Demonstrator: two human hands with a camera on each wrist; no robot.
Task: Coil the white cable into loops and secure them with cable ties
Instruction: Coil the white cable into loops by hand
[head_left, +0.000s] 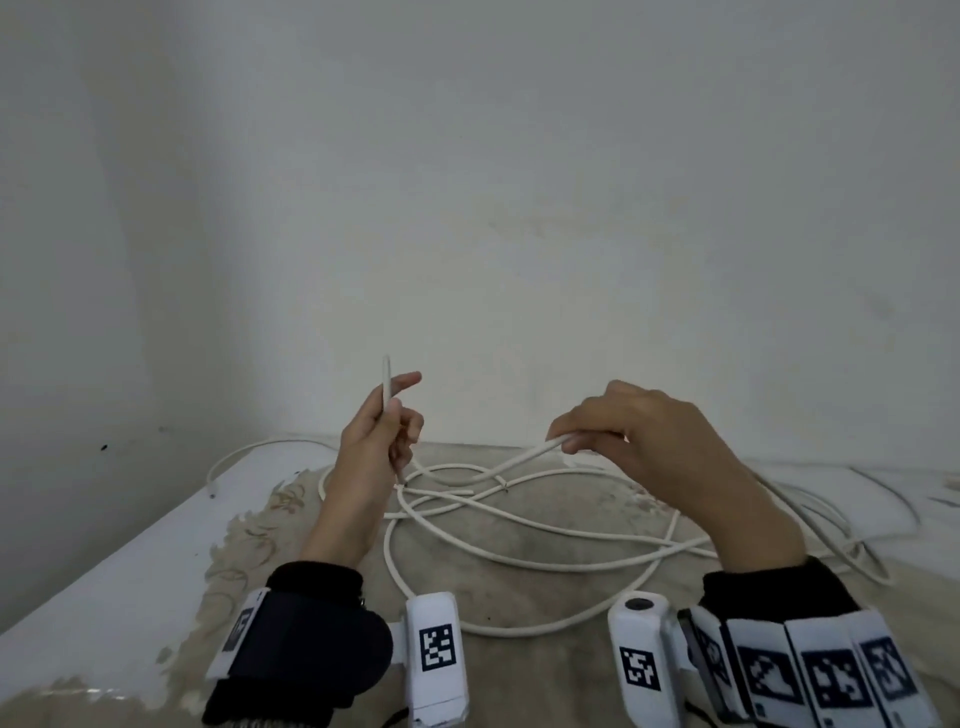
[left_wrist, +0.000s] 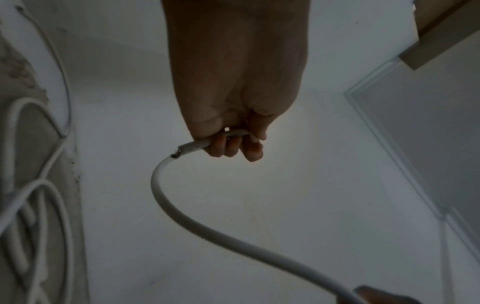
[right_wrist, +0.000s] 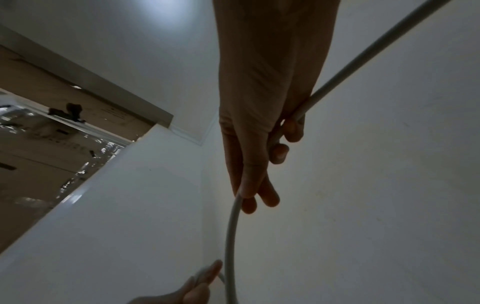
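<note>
A long white cable lies in loose tangled loops on a beige patterned cloth. My left hand is raised above the cloth and grips the cable near one end; a short stub sticks up above the thumb. In the left wrist view the left hand's fingers curl around the cable, beside a nick in its sheath. My right hand holds a stretch of the same cable to the right, pinched under curled fingers. The right wrist view shows the cable running through the right hand's fingers. No cable ties are visible.
The cloth covers a white surface standing against a plain white wall. More cable trails off to the right. A thin white cable end lies at the left edge.
</note>
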